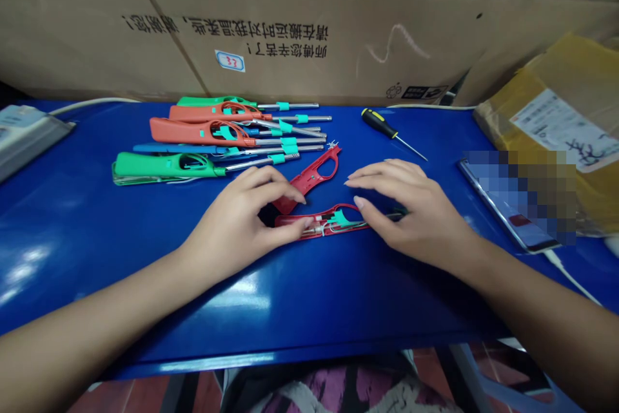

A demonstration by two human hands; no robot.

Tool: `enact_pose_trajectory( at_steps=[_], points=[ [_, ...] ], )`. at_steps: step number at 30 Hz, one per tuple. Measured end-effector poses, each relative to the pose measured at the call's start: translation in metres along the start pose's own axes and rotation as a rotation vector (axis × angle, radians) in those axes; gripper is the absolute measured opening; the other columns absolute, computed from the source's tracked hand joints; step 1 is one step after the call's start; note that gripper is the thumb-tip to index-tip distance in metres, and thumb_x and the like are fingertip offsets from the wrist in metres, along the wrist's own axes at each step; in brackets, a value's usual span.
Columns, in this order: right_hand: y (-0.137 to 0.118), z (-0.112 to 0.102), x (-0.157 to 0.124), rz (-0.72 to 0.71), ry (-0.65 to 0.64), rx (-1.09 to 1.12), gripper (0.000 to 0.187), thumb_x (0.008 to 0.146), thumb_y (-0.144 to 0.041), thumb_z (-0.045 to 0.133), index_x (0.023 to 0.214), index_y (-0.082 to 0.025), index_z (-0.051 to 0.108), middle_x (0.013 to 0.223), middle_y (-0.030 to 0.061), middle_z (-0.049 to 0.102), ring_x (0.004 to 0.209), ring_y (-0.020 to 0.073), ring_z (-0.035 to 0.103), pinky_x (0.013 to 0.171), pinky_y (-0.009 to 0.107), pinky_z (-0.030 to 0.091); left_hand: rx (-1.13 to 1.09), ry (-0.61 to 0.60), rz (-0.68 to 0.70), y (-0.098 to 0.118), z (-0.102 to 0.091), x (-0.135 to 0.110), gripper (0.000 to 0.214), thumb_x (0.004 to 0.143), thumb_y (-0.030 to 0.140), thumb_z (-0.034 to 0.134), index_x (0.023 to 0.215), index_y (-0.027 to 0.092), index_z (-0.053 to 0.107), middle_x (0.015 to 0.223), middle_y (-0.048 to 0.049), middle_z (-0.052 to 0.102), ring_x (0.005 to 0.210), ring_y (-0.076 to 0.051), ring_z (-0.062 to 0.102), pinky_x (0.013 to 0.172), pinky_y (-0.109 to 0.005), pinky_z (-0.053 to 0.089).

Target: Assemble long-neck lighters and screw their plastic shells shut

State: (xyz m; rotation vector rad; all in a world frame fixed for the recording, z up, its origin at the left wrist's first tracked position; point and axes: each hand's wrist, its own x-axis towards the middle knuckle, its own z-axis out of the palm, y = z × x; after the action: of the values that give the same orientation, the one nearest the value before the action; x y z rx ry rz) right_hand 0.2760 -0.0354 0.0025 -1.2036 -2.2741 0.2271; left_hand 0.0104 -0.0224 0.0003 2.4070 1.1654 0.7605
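Note:
On the blue table [309, 297] lies an opened red lighter body [329, 223], its wires and green trigger showing inside. My left hand [242, 220] pinches its left end between thumb and fingers. My right hand [411, 207] rests over its right end, fingers curled down onto it. Just behind, the loose red cover half [312, 178] lies slanted on the table, touching my left fingertips.
A pile of several long-nosed lighters [213, 136], orange, green and blue, lies at the back left. A black-and-yellow screwdriver [387, 129] lies behind my right hand. A phone [507, 207] with a cable sits at right, a grey box [24, 136] at far left, cardboard boxes [290, 26] behind.

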Motion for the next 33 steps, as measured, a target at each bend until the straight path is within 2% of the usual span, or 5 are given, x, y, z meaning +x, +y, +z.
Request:
enact_pose_trajectory(
  at_steps=[8,15,19,27,33],
  points=[
    [0.004,-0.008,0.003,0.054,0.101,0.053,0.016,0.092,-0.018,0.060,0.102,-0.021,0.071,0.106,0.0063,0.076,0.100,0.0242,0.069,0.095,0.046,0.052,0.276,-0.008,-0.182,-0.017,-0.012,0.007,0.034,0.088,0.056,0.068,0.083,0.022,0.067,0.090,-0.0040,0.070,0.092,-0.026,0.064,0.074,-0.037,0.048],
    [0.005,-0.008,0.004,0.065,0.117,0.059,0.013,0.091,-0.017,0.059,0.097,-0.022,0.071,0.101,0.0055,0.076,0.097,0.0240,0.069,0.092,0.046,0.052,0.101,-0.124,-0.202,-0.023,-0.009,0.009,0.035,0.087,0.054,0.068,0.076,0.021,0.066,0.074,-0.0005,0.070,0.066,-0.016,0.060,0.058,-0.028,0.044],
    [0.007,-0.008,0.005,0.039,0.172,0.064,0.016,0.091,-0.018,0.059,0.103,-0.021,0.069,0.107,0.0082,0.073,0.102,0.0245,0.068,0.097,0.047,0.052,-0.028,0.012,-0.253,-0.014,-0.009,0.007,0.026,0.090,0.045,0.066,0.084,0.021,0.072,0.071,0.0013,0.071,0.057,-0.013,0.054,0.051,-0.026,0.041],
    [0.009,-0.009,0.005,0.083,0.139,0.061,0.029,0.094,-0.030,0.063,0.121,-0.022,0.060,0.119,0.0109,0.062,0.110,0.0251,0.063,0.097,0.048,0.055,0.105,0.230,0.086,0.002,-0.020,0.002,0.012,0.095,0.025,0.060,0.089,0.020,0.069,0.082,-0.0003,0.073,0.066,-0.013,0.065,0.063,-0.027,0.053],
    [0.008,-0.018,0.008,0.461,0.058,0.731,0.043,0.085,-0.051,0.073,0.105,-0.024,0.046,0.104,0.0028,0.061,0.070,0.0128,0.067,0.063,0.033,0.063,0.150,0.265,0.244,0.003,-0.021,-0.002,0.012,0.093,0.017,0.063,0.083,0.021,0.065,0.083,-0.0015,0.074,0.075,-0.016,0.072,0.070,-0.029,0.059]
  ],
)
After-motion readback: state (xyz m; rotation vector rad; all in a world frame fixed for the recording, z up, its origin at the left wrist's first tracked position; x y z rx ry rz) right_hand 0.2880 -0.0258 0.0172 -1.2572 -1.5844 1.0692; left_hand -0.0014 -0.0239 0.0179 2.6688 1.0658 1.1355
